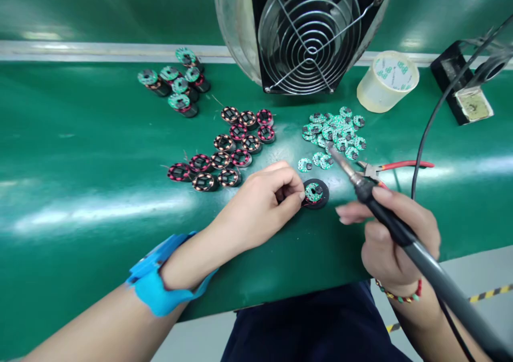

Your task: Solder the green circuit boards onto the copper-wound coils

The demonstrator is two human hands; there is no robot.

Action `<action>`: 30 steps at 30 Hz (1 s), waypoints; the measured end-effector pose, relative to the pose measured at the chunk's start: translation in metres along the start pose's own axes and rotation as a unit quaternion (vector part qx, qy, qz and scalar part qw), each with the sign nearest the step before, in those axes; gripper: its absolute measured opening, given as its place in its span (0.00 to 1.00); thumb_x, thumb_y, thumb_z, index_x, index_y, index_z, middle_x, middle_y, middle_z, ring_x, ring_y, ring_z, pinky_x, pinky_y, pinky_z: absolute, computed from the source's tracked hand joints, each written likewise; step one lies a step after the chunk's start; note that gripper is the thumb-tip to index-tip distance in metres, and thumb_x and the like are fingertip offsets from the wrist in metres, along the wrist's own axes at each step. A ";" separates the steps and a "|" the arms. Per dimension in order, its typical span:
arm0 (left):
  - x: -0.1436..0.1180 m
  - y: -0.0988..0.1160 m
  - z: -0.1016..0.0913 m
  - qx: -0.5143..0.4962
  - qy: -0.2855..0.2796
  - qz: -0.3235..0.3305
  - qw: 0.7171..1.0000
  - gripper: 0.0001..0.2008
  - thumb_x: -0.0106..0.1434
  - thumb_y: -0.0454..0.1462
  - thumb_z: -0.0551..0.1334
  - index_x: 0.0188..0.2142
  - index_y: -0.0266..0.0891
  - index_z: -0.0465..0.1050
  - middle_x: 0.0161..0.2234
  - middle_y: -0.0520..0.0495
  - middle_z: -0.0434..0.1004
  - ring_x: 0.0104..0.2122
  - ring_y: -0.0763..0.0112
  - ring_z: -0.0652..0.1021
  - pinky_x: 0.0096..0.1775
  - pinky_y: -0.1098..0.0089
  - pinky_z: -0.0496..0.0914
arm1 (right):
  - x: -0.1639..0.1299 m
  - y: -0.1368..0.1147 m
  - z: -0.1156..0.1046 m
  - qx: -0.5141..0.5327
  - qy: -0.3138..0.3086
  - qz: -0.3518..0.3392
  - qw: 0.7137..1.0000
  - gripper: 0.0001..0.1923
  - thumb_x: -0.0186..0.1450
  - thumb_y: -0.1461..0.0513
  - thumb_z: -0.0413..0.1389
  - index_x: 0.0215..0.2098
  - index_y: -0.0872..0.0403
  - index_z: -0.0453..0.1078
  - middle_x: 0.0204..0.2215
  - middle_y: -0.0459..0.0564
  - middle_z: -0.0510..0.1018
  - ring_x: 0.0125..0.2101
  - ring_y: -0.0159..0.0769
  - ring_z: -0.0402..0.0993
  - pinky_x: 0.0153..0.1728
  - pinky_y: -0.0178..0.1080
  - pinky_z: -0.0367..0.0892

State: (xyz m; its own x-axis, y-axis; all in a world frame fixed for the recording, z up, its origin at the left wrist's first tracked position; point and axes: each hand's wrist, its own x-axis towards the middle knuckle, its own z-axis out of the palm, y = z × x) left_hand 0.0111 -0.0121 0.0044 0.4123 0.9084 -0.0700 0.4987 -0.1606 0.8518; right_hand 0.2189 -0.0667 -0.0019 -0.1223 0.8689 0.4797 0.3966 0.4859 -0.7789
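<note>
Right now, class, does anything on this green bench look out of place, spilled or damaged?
Nothing stands out. The left hand steadies a round part, the right hand holds a soldering iron, and the small green boards lie in a loose pile.

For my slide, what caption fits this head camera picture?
Left hand steadies a round motor part while right hand holds a soldering iron.

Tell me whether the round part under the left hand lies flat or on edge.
Flat: the round part lies on the table, green board facing up.
</note>
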 end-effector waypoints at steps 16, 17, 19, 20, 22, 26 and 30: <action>-0.004 -0.004 -0.008 -0.010 0.000 -0.005 1.000 0.06 0.64 0.34 0.56 0.32 0.38 0.70 0.30 0.52 0.67 0.28 0.74 0.69 0.31 0.71 0.64 | 0.018 0.010 0.021 -0.134 -0.194 0.028 0.971 0.20 0.69 0.67 0.52 0.58 0.49 0.61 0.48 0.52 0.79 0.48 0.43 0.76 0.46 0.46 0.73; -0.005 -0.003 -0.010 -0.009 -0.015 -0.010 1.000 0.06 0.65 0.36 0.57 0.33 0.38 0.71 0.31 0.52 0.68 0.29 0.73 0.70 0.32 0.70 0.65 | 0.017 0.009 0.022 -0.142 -0.188 0.028 0.971 0.19 0.69 0.67 0.52 0.57 0.49 0.62 0.47 0.53 0.79 0.47 0.44 0.75 0.45 0.47 0.73; -0.006 -0.003 -0.012 -0.003 -0.052 -0.011 0.999 0.07 0.64 0.40 0.60 0.35 0.38 0.72 0.34 0.50 0.70 0.32 0.71 0.71 0.35 0.68 0.66 | 0.017 0.008 0.025 -0.160 -0.174 0.028 0.971 0.18 0.68 0.66 0.53 0.56 0.50 0.63 0.44 0.53 0.79 0.44 0.45 0.75 0.43 0.47 0.72; -0.007 -0.003 -0.012 0.003 -0.065 -0.008 0.998 0.06 0.64 0.40 0.61 0.35 0.38 0.72 0.35 0.50 0.70 0.33 0.70 0.72 0.36 0.67 0.67 | 0.016 0.007 0.026 -0.170 -0.167 0.026 0.971 0.17 0.69 0.65 0.53 0.55 0.50 0.64 0.43 0.53 0.79 0.43 0.45 0.74 0.42 0.47 0.72; -0.007 -0.003 -0.009 0.014 -0.071 0.002 0.997 0.04 0.63 0.36 0.60 0.33 0.38 0.71 0.35 0.50 0.70 0.34 0.69 0.72 0.37 0.67 0.66 | 0.016 0.007 0.029 -0.191 -0.153 0.019 0.969 0.15 0.69 0.63 0.53 0.55 0.51 0.65 0.40 0.53 0.78 0.39 0.45 0.73 0.40 0.47 0.72; -0.006 -0.003 -0.002 -0.009 -0.036 0.005 0.999 0.05 0.64 0.32 0.57 0.31 0.38 0.70 0.32 0.52 0.69 0.31 0.72 0.71 0.34 0.70 0.65 | 0.015 0.008 0.031 -0.223 -0.152 0.001 0.963 0.14 0.71 0.60 0.52 0.54 0.52 0.65 0.38 0.53 0.77 0.35 0.44 0.70 0.36 0.45 0.70; -0.005 -0.001 0.005 -0.045 -0.006 -0.001 0.999 0.05 0.64 0.32 0.58 0.31 0.38 0.70 0.30 0.53 0.68 0.29 0.74 0.69 0.32 0.72 0.64 | 0.015 0.008 0.028 -0.219 -0.158 -0.010 0.963 0.18 0.70 0.60 0.53 0.57 0.55 0.63 0.40 0.55 0.79 0.37 0.45 0.71 0.38 0.47 0.71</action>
State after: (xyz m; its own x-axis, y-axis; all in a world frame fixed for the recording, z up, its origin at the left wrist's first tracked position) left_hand 0.0125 -0.0185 0.0013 0.4211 0.9037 -0.0776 0.4286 -0.1229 0.8951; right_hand 0.1948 -0.0465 -0.0123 -0.3773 0.8792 0.2910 0.7288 0.4758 -0.4924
